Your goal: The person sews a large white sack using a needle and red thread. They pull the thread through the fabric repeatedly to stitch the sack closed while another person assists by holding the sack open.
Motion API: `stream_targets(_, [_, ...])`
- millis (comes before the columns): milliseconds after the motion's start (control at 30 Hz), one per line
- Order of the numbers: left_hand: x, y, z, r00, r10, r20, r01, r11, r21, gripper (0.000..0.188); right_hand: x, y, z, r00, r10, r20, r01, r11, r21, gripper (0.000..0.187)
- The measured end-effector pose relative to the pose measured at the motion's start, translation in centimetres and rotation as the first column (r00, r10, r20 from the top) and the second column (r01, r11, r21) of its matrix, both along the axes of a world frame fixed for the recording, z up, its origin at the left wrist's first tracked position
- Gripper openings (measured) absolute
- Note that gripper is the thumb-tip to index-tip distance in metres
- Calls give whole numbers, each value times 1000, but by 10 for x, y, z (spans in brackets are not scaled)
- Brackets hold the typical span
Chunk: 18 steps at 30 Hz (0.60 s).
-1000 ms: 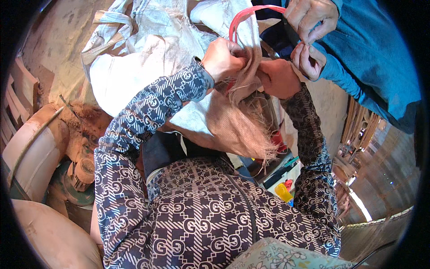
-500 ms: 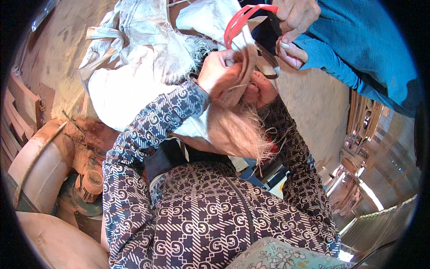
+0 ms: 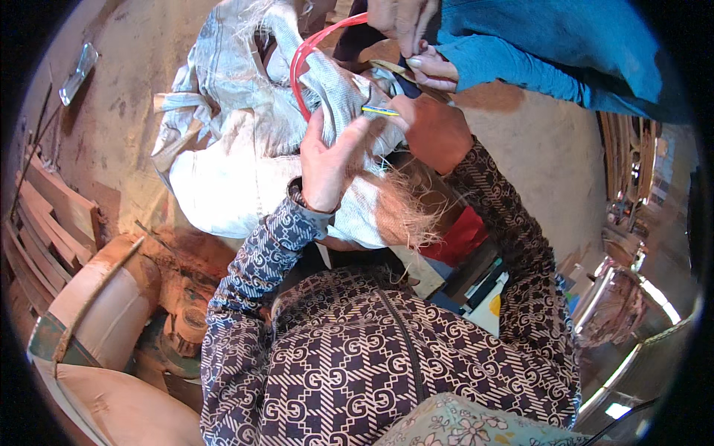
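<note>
A bulky white woven sack point(image 3: 230, 186) with frayed edges lies in front of me, its folded mouth bunched up in the middle. Against this cloth rests my left hand point(image 3: 327, 163), thumb and forefinger spread apart, the other fingers partly hidden. My right hand point(image 3: 440, 134) is closed at the sack's right side, and a thin blue-and-yellow piece point(image 3: 380, 111) sticks out from its fingertips. A loop of red strapping point(image 3: 303, 56) arches from near my left fingertips to another person's hands point(image 3: 416, 44), which pinch it and some dark material.
The other person's blue sleeve point(image 3: 520, 70) reaches in from the upper right. Dusty machinery with a motor point(image 3: 186, 331) stands at left, by wooden planks point(image 3: 48, 223). Below the sack are a red cloth point(image 3: 457, 236) and dark flat items. A clear bottle point(image 3: 78, 73) lies far left.
My hands have moved apart and let the brown-lit fold of the sack drop. The blue-and-yellow piece has come into sight. The red strap and the other person's hands have shifted left.
</note>
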State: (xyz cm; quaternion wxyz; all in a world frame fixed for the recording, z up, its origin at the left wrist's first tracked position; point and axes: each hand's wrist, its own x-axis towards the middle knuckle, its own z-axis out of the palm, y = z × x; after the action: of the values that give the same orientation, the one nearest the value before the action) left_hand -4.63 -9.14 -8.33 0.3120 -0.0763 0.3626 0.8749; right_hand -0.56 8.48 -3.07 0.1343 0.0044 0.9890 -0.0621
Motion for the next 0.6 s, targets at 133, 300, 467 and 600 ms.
stream_targets(133, [-2,-1,-38,997,-72,-40,64,983,-170,24,-11,-10,-12,960,191,-205,-203,978,-41,10])
stream_targets(300, [-1,0,-57,985,-20,-173,-30,958,-284,18,-28,-36,-35,998,26,-62,-26,1000,-10,11])
stream_targets(467, [-18,-9,-67,969,-50,-241,-51,918,-394,20,-50,-35,-48,999,-18,39,27,969,-247,19])
stream_targets(600, [-27,-10,-76,931,-64,-359,-144,841,-522,24,-50,-31,-59,998,38,-41,-49,955,-291,22])
